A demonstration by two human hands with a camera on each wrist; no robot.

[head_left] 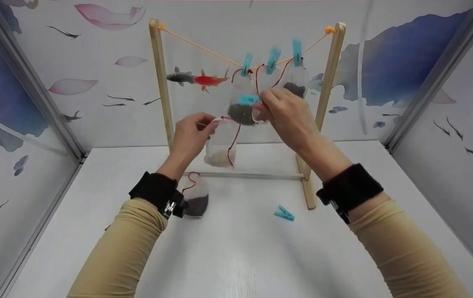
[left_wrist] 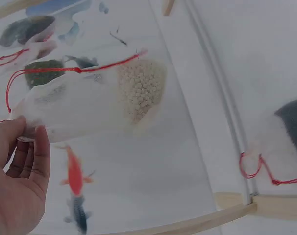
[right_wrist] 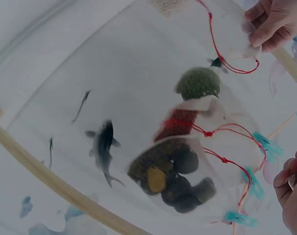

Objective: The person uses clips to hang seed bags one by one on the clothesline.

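While the left hand (head_left: 191, 132) holds the bag (head_left: 220, 154) below the line (head_left: 203, 47), the right hand (head_left: 290, 114) holds a peg (head_left: 247, 100) nearer the line's middle. Left grip: thumb and fingers clamped on the bag's top edge. Right grip: clamped on the peg; whether the peg's mouth is parted cannot be told.

Chief risk: the left pinch takes little cloth, so the weight of the pale contents could pull the bag free and drop it beneath the line. Should the peg bite shallowly, or on the red cord (left_wrist: 77, 70) alone, slippage is likely. The line sags toward the hung pegs (head_left: 273, 60); added load could deepen the sag and crowd the hung bags (head_left: 242, 115). A knock from the right hand, close in front of them, could dislodge one.

Room: the line is bare between its left post (head_left: 162, 82) and the nearest hung peg. The wall (head_left: 203, 105) stands behind the line; the bar (head_left: 257, 176) runs beneath. On the surface (head_left: 236, 244) below the line, a spare bag (head_left: 197, 205) lies leftward and a spare peg (head_left: 284, 212) rightward, both liable to obstruct low movement.
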